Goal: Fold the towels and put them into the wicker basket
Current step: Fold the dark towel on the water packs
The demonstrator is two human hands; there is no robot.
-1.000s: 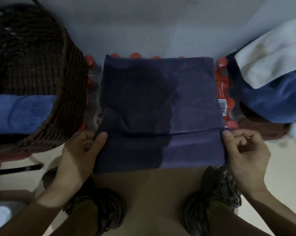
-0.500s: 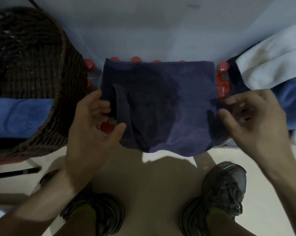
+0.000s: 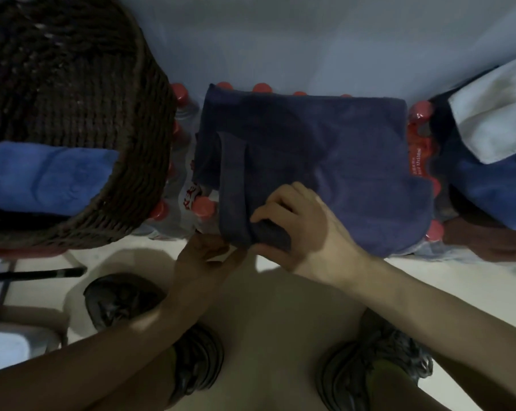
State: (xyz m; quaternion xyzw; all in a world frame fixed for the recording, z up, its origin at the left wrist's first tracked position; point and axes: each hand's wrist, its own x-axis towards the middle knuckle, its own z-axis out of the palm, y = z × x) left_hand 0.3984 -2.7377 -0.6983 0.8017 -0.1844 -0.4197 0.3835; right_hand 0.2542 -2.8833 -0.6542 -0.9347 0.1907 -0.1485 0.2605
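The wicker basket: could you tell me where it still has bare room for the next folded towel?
Inside the wicker basket, the dark bottom behind the folded blue towel looks bare. The near part is taken by that towel. The navy towel lies outside, on the bottles.

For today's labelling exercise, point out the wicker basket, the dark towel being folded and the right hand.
wicker basket (image 3: 138,161): head view, woven side wall.
dark towel (image 3: 354,161): head view, flat middle.
right hand (image 3: 304,226): head view, back of hand.
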